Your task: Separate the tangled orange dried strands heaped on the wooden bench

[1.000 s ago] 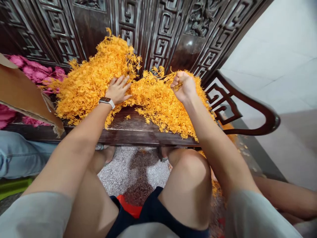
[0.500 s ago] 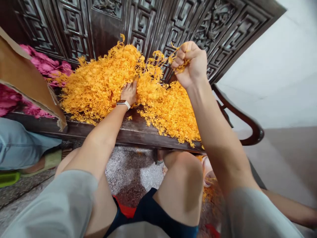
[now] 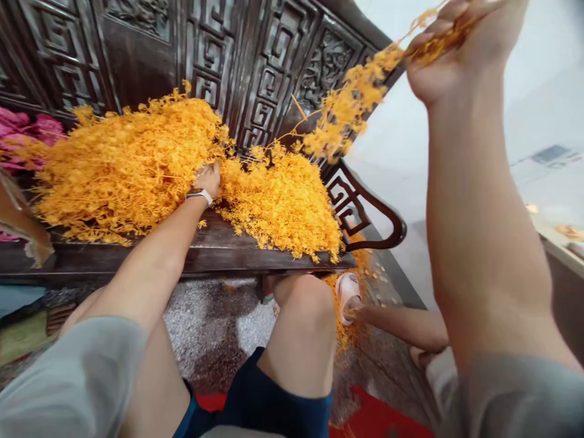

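My right hand (image 3: 463, 45) is raised high at the upper right, fingers wrapped round the thin stems of an orange-yellow flower bunch (image 3: 340, 125). The bunch trails down and left from my fist, slightly blurred. My left hand (image 3: 208, 178), with a white-strapped watch on the wrist, rests between two heaps of the same frilly flowers, fingers stretched against them and tips partly hidden. The larger flower heap (image 3: 132, 164) spreads to its left and the smaller flower heap (image 3: 285, 201) to its right. Both lie on a dark wooden bench (image 3: 219, 240).
Behind the heaps stands the carved bench back (image 3: 137, 55); a curved armrest (image 3: 395, 234) ends the bench. Pink flowers (image 3: 30, 137) and a cardboard flap (image 3: 27, 225) are at the left. Another person's leg (image 3: 406, 326) and a pink shoe (image 3: 348, 297) are at the right, near scattered orange strands.
My right hand has risen up and right, drawing the flower bunch out of the smaller heap. The view has turned to the right. My left hand stays between the heaps.
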`<state>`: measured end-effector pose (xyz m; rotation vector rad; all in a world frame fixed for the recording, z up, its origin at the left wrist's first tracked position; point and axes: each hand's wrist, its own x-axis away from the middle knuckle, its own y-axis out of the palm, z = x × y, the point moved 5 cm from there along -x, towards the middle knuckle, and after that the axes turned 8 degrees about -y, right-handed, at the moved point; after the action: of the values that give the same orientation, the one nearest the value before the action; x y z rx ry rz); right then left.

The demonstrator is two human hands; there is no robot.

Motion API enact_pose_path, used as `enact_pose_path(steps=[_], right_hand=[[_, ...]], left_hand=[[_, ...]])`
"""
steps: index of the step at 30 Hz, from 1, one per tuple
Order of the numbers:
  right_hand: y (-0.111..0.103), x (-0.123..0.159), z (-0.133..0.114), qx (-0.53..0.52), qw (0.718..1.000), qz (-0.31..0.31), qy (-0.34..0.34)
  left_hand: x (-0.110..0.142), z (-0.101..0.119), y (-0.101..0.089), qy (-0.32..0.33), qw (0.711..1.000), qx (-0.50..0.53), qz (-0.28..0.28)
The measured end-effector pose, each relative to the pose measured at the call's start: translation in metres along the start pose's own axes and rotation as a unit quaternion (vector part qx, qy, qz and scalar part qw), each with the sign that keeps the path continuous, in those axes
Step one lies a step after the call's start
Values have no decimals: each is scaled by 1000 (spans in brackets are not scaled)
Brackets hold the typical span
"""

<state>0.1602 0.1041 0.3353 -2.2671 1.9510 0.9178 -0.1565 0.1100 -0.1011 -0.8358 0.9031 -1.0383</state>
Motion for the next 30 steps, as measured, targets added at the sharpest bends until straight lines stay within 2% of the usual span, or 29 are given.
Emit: enact_pose_path(steps=[3,5,7,9,11,13,14,17,21,23,26,28,30], right_hand=[[-25,3,-18,38,998,7,-49],[-41,6,-24,56,993,25,-97],[-55,6,-23,85,988,37,-120],[-65,5,-19,103,987,32,-121],[-74,3,-15,99,987,18,-124],[-88,2,-13,103,986,31,-131],[-97,2,-12,111,984,44,-132],[-129,5,-1,165,975,90,-119],[-166,8,20,164,971,152,-79],[-185,9,20,107,967,212,-91],[-214,12,3,63,949,280,-128],[-228,17,-4,95,958,253,-93],[-236,28,-3,143,969,197,-36]], left_hand=[[-13,11,-17,-13,1000,1,-13],[-20,32,-32,-22,999,12,-47],[-22,70,-50,14,997,50,-58],[-16,121,-70,110,985,133,-16],[-7,163,-81,185,956,225,27],[0,186,-78,207,940,272,18],[2,190,-74,210,941,264,11],[-3,177,-63,205,966,152,41],[-15,126,-58,166,983,74,38],[-17,91,-59,108,993,39,7],[-18,43,-64,2,996,-61,-61],[-19,23,-77,-42,994,-86,-58],[-22,13,-90,-70,993,-87,-29]])
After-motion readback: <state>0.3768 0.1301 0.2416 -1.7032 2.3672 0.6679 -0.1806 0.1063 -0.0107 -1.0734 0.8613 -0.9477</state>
